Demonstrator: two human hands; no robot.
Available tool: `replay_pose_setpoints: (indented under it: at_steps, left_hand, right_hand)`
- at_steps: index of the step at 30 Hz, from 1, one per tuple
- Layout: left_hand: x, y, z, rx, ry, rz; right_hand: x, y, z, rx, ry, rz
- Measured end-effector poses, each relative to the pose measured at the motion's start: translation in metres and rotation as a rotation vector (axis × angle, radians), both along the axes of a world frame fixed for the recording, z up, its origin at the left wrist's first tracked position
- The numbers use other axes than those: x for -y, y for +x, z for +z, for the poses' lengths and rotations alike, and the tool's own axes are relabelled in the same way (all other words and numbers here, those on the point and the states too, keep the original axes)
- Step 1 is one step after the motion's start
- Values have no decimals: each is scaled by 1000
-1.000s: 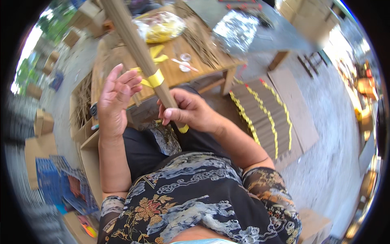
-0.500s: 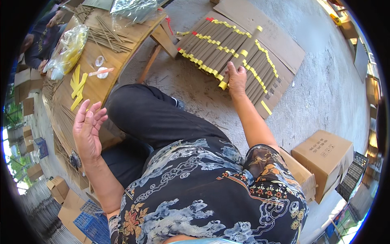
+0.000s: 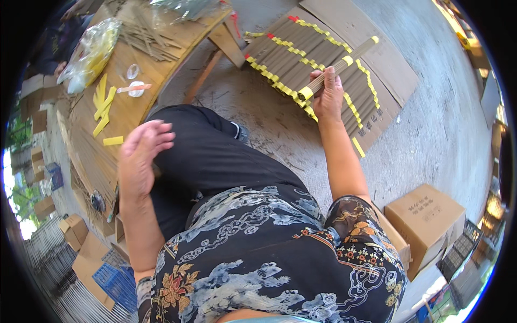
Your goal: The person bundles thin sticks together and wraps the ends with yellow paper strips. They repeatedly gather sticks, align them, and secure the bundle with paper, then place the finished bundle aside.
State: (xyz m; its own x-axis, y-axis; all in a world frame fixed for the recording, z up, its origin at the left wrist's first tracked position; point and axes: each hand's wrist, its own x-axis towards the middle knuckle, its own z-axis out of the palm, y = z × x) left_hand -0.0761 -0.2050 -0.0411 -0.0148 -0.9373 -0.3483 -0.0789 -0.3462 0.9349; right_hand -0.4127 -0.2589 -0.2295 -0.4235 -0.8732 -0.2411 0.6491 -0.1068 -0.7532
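While the left hand (image 3: 138,155), empty with slack fingers, hangs beside the wooden table (image 3: 164,64) and its unused flat yellow strips (image 3: 107,102), the right hand (image 3: 328,101) grips a brown stick bundle (image 3: 340,67), banded yellow, above seemingly finished brown rows (image 3: 283,64) on cardboard (image 3: 355,29); farther, loose thin sticks (image 3: 148,47) remain unbundled.

Upper left, a table (image 3: 151,69) bears a bag (image 3: 96,53) and strips (image 3: 101,125); upper right, bundles (image 3: 285,60) lie on cardboard (image 3: 366,40) on the floor (image 3: 431,134); lower right, a box (image 3: 423,218).
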Motion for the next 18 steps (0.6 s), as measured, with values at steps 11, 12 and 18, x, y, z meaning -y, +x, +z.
replay_pose_setpoints:
  at_steps: [11, 12, 18]
  left_hand:
    - [-18, -66, 11, 685, -662, -297]
    - [-20, -67, 11, 678, -753, -253]
    - [-35, -46, 17, 717, -914, -152]
  right_hand:
    - [-25, 127, 137, -110, -394, 263]
    - [-30, 131, 147, -131, -368, 305]
    - [-45, 148, 176, -33, -388, 478]
